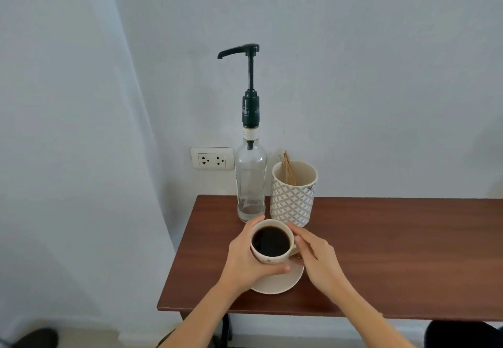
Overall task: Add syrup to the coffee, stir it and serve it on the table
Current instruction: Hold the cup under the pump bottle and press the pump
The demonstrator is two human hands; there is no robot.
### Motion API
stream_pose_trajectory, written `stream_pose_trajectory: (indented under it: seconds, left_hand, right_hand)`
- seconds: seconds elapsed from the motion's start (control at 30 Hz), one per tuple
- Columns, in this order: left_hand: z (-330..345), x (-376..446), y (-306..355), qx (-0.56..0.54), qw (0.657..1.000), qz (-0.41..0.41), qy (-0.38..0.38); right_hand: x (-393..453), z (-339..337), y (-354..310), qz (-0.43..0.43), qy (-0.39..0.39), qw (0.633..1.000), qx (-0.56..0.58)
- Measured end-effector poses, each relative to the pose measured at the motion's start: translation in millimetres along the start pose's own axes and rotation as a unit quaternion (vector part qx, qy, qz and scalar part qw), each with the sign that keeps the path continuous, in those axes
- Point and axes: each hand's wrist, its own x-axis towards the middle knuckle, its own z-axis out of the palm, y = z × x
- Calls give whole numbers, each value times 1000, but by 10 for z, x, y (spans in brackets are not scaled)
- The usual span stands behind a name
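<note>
A cream cup of black coffee (270, 241) is held just above a cream saucer (275, 283) near the front left of the brown table (394, 252). My left hand (246, 260) wraps the cup's left side and front. My right hand (317, 257) grips the cup's handle on its right side. Behind the cup stands a clear glass syrup bottle (250, 179) with a tall black pump whose spout points left; little syrup shows at its bottom. To the bottle's right, a patterned holder (294, 198) contains several wooden stir sticks (287, 166).
A white wall with a double power socket (212, 158) is behind the table. The table's left edge is close to the saucer. A pale curtain hangs at the left. The dark floor shows below the table's front edge.
</note>
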Motion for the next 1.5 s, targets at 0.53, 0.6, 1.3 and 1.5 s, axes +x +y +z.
stream_pose_trajectory:
  seconds: [0.53, 0.6, 1.3, 1.5]
  left_hand:
    - [-573, 196, 550, 18, 996, -3, 91]
    - [-710, 281, 672, 8, 996, -4, 94]
    - [-1626, 1379, 1418, -1, 993, -6, 114]
    - [-1666, 1504, 1441, -4, 994, -1, 106]
  right_hand:
    - [287, -105, -903, -97, -68, 993, 10]
    - [375, -128, -1097, -121, -65, 990, -11]
    - [1811, -58, -2879, -202, 74, 976, -24]
    - [1811, -65, -2906, -167, 42, 983, 61]
